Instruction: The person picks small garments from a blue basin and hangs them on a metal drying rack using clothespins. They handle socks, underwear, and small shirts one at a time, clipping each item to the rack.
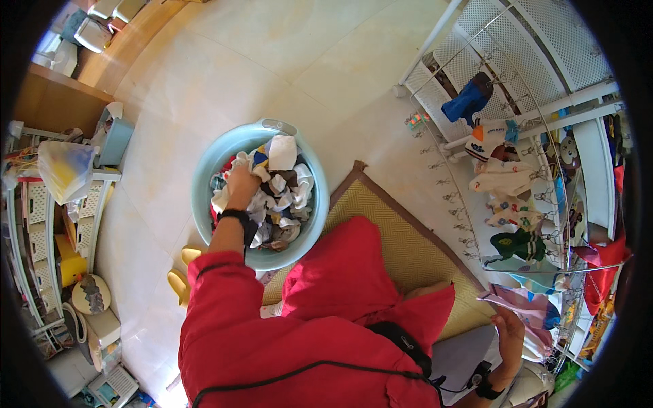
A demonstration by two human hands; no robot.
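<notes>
My left hand point(244, 184) reaches into a round light-blue plastic basin point(200, 196), among a heap of crumpled socks point(278, 199). Its fingers are sunk against pale cloth, and the fingertips are hidden, so a grip cannot be made out. A white sock point(282, 153) lies near the basin's far rim. Out to the right, my right hand point(508, 329) is raised with bent fingers beside a pink sock point(518, 303) at the near side of a wire clip hanger point(482, 260). Whether it pinches the sock is unclear.
Several socks hang from the hanger, among them a blue one point(468, 99) and a dark green one point(518, 246). A woven mat point(408, 229) lies under my legs. Yellow slippers point(178, 286) sit left of the basin. Shelving point(38, 229) lines the left; a white rack point(510, 46) stands right.
</notes>
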